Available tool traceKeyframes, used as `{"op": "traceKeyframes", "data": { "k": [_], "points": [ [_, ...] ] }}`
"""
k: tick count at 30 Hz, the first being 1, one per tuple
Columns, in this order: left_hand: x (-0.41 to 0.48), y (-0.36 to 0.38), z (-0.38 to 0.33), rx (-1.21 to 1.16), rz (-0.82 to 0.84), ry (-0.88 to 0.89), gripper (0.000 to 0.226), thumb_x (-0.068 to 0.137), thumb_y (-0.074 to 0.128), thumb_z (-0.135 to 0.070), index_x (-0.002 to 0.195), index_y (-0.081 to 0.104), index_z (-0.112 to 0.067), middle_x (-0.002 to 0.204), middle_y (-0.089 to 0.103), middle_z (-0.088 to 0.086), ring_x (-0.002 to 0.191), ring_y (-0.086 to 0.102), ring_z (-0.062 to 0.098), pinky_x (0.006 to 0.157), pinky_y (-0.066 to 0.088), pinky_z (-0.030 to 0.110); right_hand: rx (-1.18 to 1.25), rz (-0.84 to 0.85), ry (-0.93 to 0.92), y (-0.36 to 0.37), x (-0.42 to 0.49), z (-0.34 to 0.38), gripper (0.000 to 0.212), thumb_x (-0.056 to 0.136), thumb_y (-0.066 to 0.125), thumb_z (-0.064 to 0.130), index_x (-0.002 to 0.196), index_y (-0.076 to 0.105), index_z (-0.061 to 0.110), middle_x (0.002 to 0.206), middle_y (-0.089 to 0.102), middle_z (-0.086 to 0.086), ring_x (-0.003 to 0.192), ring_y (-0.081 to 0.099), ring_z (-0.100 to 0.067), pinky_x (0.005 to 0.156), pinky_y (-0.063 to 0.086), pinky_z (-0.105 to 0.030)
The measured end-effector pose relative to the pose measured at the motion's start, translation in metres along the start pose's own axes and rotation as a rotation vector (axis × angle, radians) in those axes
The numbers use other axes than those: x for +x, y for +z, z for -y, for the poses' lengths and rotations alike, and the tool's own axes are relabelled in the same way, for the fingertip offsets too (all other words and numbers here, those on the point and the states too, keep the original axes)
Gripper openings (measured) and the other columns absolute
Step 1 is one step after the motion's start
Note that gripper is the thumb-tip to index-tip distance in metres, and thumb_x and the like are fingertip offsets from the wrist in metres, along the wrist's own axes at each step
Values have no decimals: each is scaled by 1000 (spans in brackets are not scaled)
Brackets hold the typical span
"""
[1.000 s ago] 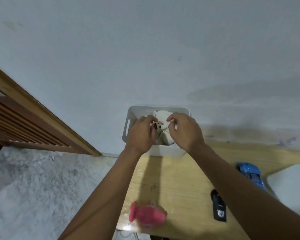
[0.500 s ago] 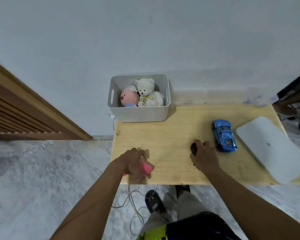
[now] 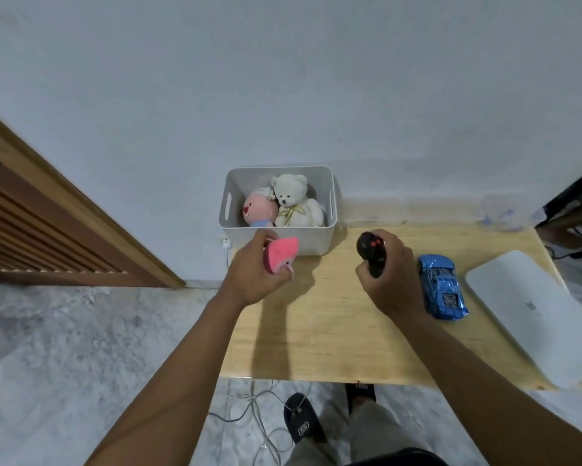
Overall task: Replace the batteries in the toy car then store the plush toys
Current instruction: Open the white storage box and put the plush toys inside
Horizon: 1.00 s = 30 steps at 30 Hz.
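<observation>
The left hand [image 3: 256, 270] grips a pink plush toy [image 3: 281, 254] just in front of the white bin [image 3: 316, 242], raised off the wooden table [image 3: 323, 334]; the right hand [image 3: 388, 269] clasps a black remote [image 3: 372, 253]; the blue toy car [image 3: 442, 286] lies just beside that hand, untouched

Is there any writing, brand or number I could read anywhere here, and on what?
Nothing here reads clearly.
White flat device: small grey mark, too blurred to read.
Black slipper: strap emblem, too blurred.
Black remote: red marks only, no legible letters.
</observation>
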<state>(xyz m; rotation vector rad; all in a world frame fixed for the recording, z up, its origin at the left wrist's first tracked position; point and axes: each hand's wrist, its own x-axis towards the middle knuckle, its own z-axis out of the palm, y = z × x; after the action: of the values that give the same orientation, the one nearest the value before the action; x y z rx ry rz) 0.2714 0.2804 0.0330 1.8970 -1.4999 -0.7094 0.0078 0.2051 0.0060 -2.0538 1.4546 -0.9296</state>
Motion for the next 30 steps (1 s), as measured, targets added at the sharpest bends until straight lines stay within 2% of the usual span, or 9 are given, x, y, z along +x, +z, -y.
{"op": "traceKeyframes", "data": {
  "k": [2,4,8,12,16,19,22,25,30],
  "points": [
    [25,-19,-15,-8,-164,54,54,77,82,-30,121,50,-26,106,66,-4,88,66,18,72,56,34,-12,59,-97,-3,36,26,55,78,68,19,131,53,22,120,62,4,101,55,-22,85,53,-36],
    [47,-34,-23,13,-242,81,55,77,80,-33,122,50,-25,108,67,-5,91,65,17,75,53,32,-80,160,-130,-1,70,50,54,77,63,22,131,55,26,123,63,5,104,54,-24,86,52,-37],
    [80,-52,-20,116,-195,56,52,77,78,-21,122,51,-22,106,65,-4,92,63,24,76,53,35,-162,417,-104,12,119,85,53,73,61,25,126,62,28,115,67,1,107,57,-29,87,54,-40],
    [102,-52,-3,237,-127,-19,54,78,75,-19,127,52,-21,116,64,7,96,62,31,75,47,34,-376,590,-88,37,145,98,45,75,67,26,119,67,22,113,68,-6,109,60,-31,85,55,-36],
    [116,-46,16,299,-17,-98,58,78,78,-26,129,52,-22,122,66,8,104,62,35,79,52,39,-431,671,-92,72,155,87,35,76,68,18,111,70,19,117,65,-9,104,65,-32,87,57,-38],
    [124,-42,26,302,29,-150,55,78,78,-23,127,54,-23,123,67,7,107,63,35,75,46,33,-454,715,-84,85,159,79,32,83,69,13,114,68,17,120,63,-11,105,65,-33,88,56,-41],
    [128,-40,31,286,54,-164,57,79,79,-20,131,55,-21,126,66,7,112,62,33,80,45,30,-476,738,-73,91,162,73,28,87,69,18,115,67,14,115,65,-15,103,66,-35,88,56,-42],
    [128,-40,34,274,57,-153,53,83,78,-24,132,56,-22,125,67,5,111,65,30,85,50,31,-478,724,-87,93,162,71,22,88,67,18,109,71,12,110,68,-16,99,67,-36,84,57,-42],
    [122,-40,31,282,15,-132,33,85,69,-13,118,64,-20,117,70,1,103,67,27,76,43,24,-530,629,-124,94,155,75,17,91,61,14,106,71,10,108,67,-16,98,68,-37,80,55,-38]
  ]
}}
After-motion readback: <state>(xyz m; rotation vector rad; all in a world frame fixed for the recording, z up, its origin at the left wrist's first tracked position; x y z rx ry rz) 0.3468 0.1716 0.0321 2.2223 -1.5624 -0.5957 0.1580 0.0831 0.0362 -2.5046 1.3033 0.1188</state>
